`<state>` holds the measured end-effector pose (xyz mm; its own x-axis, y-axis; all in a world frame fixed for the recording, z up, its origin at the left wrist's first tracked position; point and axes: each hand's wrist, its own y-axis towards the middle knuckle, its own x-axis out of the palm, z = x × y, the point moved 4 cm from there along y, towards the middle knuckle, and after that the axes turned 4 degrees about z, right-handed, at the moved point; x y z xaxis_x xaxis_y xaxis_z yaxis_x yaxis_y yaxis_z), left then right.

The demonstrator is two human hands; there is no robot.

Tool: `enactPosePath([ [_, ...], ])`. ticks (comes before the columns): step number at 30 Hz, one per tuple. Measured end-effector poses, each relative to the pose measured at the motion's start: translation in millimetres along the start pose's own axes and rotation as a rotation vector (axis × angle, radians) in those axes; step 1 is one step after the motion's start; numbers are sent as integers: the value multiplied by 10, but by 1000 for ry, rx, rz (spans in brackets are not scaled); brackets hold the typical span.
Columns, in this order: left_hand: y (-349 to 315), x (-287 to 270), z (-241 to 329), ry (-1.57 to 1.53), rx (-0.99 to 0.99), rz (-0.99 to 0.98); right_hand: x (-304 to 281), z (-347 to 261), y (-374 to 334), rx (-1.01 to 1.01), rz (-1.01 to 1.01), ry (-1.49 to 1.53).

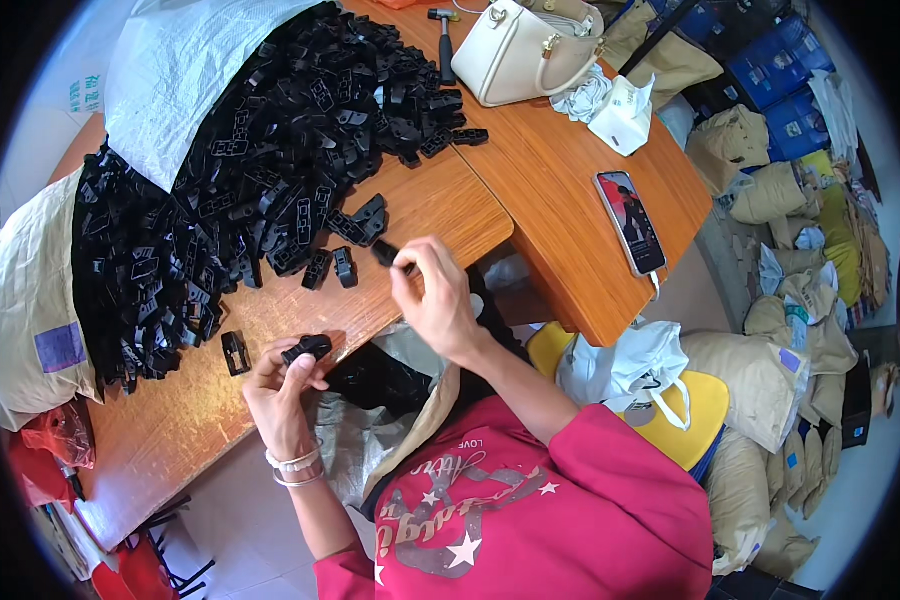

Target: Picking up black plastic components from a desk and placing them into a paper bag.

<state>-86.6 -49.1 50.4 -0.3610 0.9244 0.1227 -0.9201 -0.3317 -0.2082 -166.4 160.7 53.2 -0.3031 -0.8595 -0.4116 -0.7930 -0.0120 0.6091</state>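
A small black plastic part sits in my left hand, with the thumb pressed against it just off the table's near edge. My right hand is closed in a pinch over the table edge, its fingertips on another black plastic part. Beyond both hands spreads a big heap of similar black plastic parts, spilling from a white woven sack. One loose black clip-like piece lies on the wooden table beside my left hand. Below the edge, between my arms, an open sack holds dark pieces.
On the adjoining tabletop lie a phone on a cable, a cream handbag, a white tissue pack and a hammer. A yellow chair bears a white bag. Brown sacks fill the right side.
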Motion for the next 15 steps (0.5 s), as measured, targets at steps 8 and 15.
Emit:
enactPosePath([
  [8, -109, 244, -117, -290, 33, 57, 182, -623, -187, 223, -189, 562],
  [15, -68, 57, -246, -598, -117, -139, 212, -531, -207, 354, -354, 655],
])
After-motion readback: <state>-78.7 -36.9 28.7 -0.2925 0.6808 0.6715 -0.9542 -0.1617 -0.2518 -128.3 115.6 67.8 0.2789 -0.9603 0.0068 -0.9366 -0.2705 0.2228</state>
